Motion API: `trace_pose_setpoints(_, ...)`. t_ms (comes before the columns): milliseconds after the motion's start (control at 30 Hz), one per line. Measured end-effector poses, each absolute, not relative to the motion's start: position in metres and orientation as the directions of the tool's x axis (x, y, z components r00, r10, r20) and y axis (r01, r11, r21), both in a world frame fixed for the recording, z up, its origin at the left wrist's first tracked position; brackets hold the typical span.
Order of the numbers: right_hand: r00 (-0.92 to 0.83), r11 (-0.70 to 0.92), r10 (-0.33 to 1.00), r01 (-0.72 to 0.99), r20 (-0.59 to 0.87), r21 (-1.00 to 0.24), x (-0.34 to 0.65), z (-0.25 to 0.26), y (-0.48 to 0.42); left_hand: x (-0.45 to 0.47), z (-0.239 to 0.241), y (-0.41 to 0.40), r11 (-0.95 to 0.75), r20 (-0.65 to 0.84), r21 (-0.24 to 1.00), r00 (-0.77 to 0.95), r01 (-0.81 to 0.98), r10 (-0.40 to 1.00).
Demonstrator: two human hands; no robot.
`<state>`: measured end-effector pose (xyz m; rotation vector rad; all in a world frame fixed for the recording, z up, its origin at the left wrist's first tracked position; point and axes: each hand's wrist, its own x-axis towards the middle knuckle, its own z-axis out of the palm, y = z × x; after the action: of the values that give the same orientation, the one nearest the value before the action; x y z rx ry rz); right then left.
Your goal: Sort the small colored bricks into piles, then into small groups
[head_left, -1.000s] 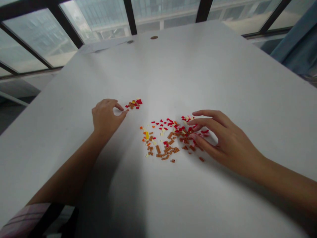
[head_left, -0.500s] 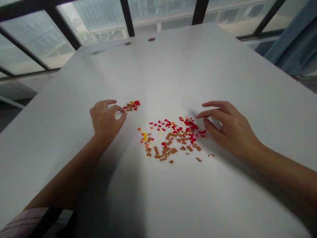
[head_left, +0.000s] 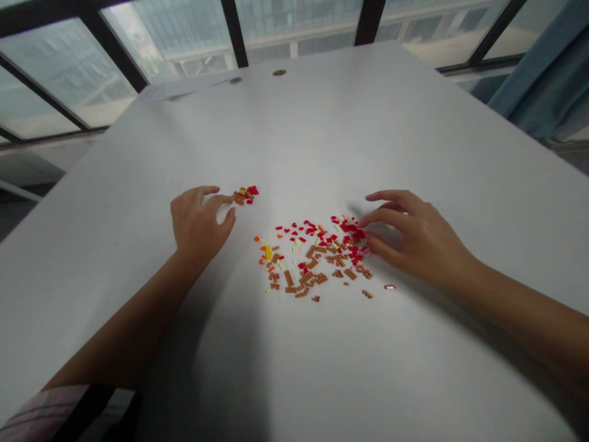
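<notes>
Many small toy building bricks lie in two groups on a white table. My left hand (head_left: 197, 221) is beside the small pile of brown, red and yellow bricks (head_left: 243, 195); its index fingertip is at the pile's left edge, and thumb and index finger stand apart. My right hand (head_left: 409, 230) is over the right end of the larger scatter, fingers spread, thumb and index tips close to the red bricks (head_left: 352, 230). Brown bricks (head_left: 307, 279) fill the near part of the scatter. A yellow brick (head_left: 268, 252) lies at its left side among orange ones.
The white table (head_left: 317, 135) reaches back to windows with dark frames (head_left: 234, 34). Two round discs (head_left: 279, 72) are set near its far edge. A blue curtain (head_left: 536, 86) hangs at the right. Single bricks (head_left: 367, 294) lie at the scatter's near right.
My left thumb and index finger have parted, the index finger reaching to the small pile. My right hand has shifted a little left, closer over the red bricks.
</notes>
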<state>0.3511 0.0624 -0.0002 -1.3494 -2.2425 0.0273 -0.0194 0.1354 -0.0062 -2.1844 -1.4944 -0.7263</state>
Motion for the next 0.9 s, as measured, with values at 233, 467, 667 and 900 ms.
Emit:
trace_pose_setpoints(233,-0.371,0.480,0.845,0.843,0.386,-0.240,0.3495,0.0023,0.0613,-0.0164,-0.0049,0.1328,-0.387,0.619,-0.073,0.346,0.919,0.705)
trace_pose_setpoints(467,-0.371,0.482,0.848,0.836,0.378,-0.262,0.3462,0.0001,0.0616,-0.0163,-0.0045,0.1321,-0.398,0.603,-0.046,0.343,0.916,0.720)
trace_pose_setpoints(667,-0.367,0.483,0.853,0.826,0.372,-0.293,0.3461,0.0000,0.0622,-0.0159,-0.0031,0.1306,-0.398,0.617,-0.089,0.364,0.913,0.698)
trace_pose_setpoints(900,-0.367,0.498,0.839,0.816,0.403,-0.294,0.3510,-0.0047,0.0658,-0.0163,-0.0028,0.1301,-0.404,0.613,-0.083,0.366,0.911,0.700)
